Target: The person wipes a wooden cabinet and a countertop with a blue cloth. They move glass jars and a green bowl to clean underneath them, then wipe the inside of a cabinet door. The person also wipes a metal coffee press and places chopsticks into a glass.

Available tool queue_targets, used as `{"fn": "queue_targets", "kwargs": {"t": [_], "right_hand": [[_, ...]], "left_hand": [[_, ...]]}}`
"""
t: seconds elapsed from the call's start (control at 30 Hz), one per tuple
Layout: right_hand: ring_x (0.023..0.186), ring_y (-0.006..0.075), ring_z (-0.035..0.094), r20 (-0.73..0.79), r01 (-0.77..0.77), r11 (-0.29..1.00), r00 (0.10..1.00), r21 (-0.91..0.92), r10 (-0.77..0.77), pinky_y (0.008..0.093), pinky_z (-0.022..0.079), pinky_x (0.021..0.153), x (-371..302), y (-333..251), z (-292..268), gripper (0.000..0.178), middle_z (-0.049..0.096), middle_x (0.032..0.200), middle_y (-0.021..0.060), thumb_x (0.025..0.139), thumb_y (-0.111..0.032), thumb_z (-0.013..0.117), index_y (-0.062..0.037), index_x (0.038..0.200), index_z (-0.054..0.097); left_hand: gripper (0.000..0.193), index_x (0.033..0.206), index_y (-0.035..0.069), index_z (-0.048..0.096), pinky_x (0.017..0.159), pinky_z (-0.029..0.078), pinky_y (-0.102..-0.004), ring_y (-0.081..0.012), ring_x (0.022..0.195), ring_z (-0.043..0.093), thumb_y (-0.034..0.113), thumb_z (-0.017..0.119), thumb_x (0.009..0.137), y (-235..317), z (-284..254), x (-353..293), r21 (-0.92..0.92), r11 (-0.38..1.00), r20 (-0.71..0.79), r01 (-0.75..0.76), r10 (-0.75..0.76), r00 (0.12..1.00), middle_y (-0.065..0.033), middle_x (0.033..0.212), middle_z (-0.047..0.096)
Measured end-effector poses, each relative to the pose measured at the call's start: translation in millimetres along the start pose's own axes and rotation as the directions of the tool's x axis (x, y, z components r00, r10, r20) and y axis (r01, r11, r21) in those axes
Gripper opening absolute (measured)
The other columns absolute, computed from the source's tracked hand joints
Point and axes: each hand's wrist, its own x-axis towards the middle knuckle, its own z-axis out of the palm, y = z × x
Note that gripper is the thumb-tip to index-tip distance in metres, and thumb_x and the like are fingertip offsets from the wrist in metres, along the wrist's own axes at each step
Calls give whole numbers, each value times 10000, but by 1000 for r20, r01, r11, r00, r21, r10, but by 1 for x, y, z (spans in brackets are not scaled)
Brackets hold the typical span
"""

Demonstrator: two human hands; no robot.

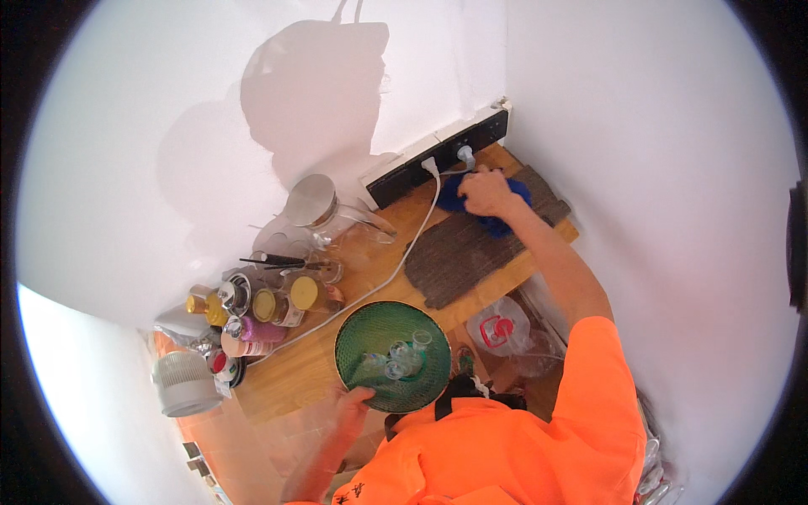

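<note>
My left hand (354,407) grips the near left rim of a round green tray (370,328) with a thin gold edge, thumb over the rim. Several small clear glass cups (402,360) sit on the tray, which is held out over the front of the wooden counter (290,383). My right arm reaches to the far right end of the counter. There my right hand (488,194) holds a bunched blue cloth (518,189) down, its fingertips partly hidden. The cloth lies partly over a dark, grained rectangular mat (463,252).
A black power strip (442,160) runs along the wall, and a white cable (404,261) from it crosses the counter. A glass pitcher (341,223), glasses and lidded jars (307,293) crowd the left. Below stands a large clear plastic bottle (498,326) with a red handle.
</note>
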Motion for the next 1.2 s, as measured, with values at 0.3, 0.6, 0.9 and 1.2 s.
{"fn": "queue_targets", "kwargs": {"t": [0.3, 0.6, 0.9, 1.2], "right_hand": [[1076, 386, 551, -316, -339, 940, 888, 40, 334, 526, 495, 836, 14, 89, 30, 289, 620, 1152, 114, 787, -191, 595, -105, 1045, 694], [1011, 354, 554, -443, -395, 910, 798, 128, 409, 478, 514, 765, -66, 56, 6, 300, 607, 1151, 63, 719, -89, 656, -121, 1016, 680], [1052, 345, 551, -264, 48, 860, 959, 509, 102, 417, 487, 896, -237, -41, 14, 423, 626, 1163, 90, 591, -5, 578, -86, 992, 686], [1166, 243, 558, 163, -171, -4, 935, 985, 316, 334, 401, 1018, -357, -50, 60, 476, 640, 1199, 113, 591, 13, 590, -37, 1051, 701]], "left_hand": [[423, 1158, -45, 581, 881, 515, -386, -279, 1011, 636, -101, 557, 740, 2, 20, -6, 28, 1000, -69, 12, -10, 998, -144, 1104, 649], [349, 1119, -30, 593, 731, 517, -320, -209, 886, 644, -60, 545, 774, 16, 57, 9, 52, 998, 59, 22, -25, 998, -106, 1050, 657], [373, 1163, -37, 548, 692, 548, -362, -241, 853, 652, -20, 540, 791, 26, 122, 66, 194, 981, 150, 29, -59, 987, -143, 1054, 637], [476, 1251, -36, 446, 704, 619, -485, -353, 889, 669, -42, 479, 776, 7, 216, 153, 145, 989, 402, -3, -56, 914, -196, 1113, 599]]}}
